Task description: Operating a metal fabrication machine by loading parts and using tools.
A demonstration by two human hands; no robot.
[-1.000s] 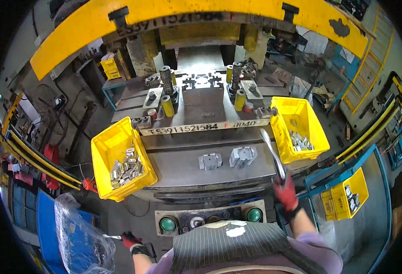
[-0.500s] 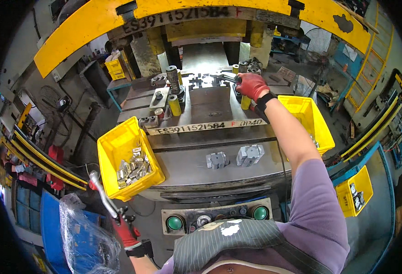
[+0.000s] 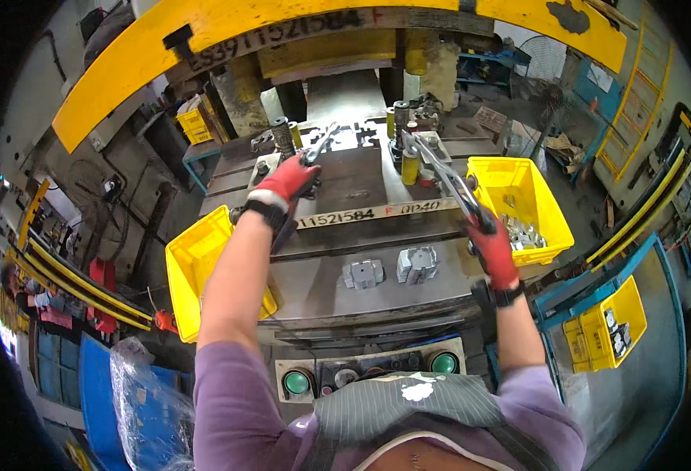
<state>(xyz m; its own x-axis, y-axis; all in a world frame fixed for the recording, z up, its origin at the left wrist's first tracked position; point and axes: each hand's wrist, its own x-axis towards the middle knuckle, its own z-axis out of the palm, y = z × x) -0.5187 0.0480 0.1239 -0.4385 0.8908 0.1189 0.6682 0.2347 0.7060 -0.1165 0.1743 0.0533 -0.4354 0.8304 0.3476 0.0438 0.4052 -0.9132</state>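
Note:
My left hand, in a red glove, is closed around the grip of a long silver hand tool. The tool's tip reaches the bright die area of the press. My right hand, also gloved in red, is closed on long metal tongs, whose two arms point up and left past a yellow post. Their tips are beside the right guide post; I cannot make out anything in them. Two stacks of grey metal parts, one left and one right, rest on the press table's front ledge.
A yellow bin stands at the ledge's left, partly behind my left arm. Another yellow bin with metal parts stands right. Upright guide posts flank the die. Green buttons are on the front panel. A yellow beam spans overhead.
My left hand has swung from low left up to the die with its tool. My right hand has drawn back from the die toward the right bin, tongs still held. The view has shifted slightly.

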